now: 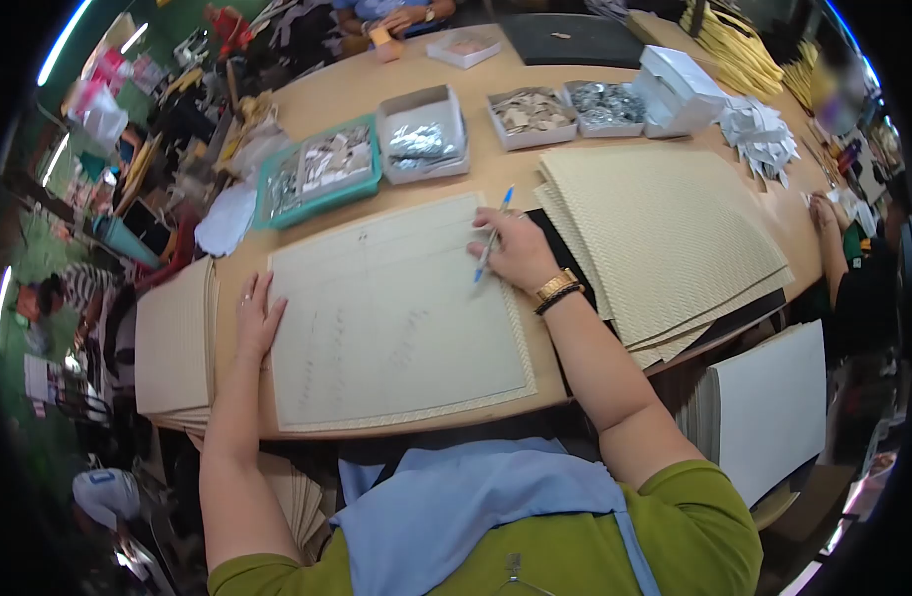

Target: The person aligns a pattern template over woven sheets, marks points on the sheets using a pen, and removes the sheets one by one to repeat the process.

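A pale, thin sheet (396,298) with faint lines and marks lies in front of me, on top of a cream textured sheet (521,333) whose edge shows at the right and bottom. My left hand (259,316) rests on the sheet's left edge, fingers stretched out and holding nothing. Over the upper right edge, my right hand (521,248) is closed around a white pen with blue ends (507,199). The pen tilts, its lower end close to the sheet; whether it touches, I cannot tell.
Stacks of cream textured sheets lie right (665,238) and left (175,343). Behind are a teal tray (270,194), a white box with silvery packets (423,171) and boxes of small pieces (532,111). A person's hands (401,18) work across the table; another person's hand (824,214) is at right.
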